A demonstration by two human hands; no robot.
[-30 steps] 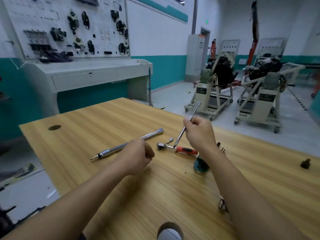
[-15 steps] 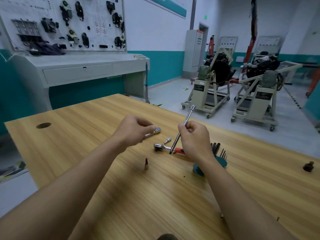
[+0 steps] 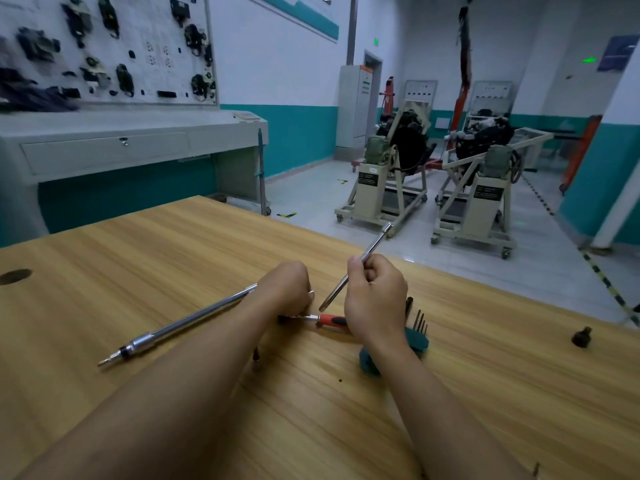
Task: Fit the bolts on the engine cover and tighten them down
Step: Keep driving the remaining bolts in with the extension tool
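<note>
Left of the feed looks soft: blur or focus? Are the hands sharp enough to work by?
Head view: the white component board is smeared, seemingly motion blur; the left hand, right hand and thin steel rod are sharp. Head view: wide-angle bend tilts the white-and-teal walls; glare streaks the long chrome bar.

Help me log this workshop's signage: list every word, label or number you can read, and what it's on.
No text here can be read.
Black placard on the left beige engine stand: too blurred.
Black placard on the right beige engine stand: too blurred.
Green glowing sign above the grey doorway: too small.
Green glowing sign on the right wall: blurred.
White wall board of mounted parts: print too small.
</note>
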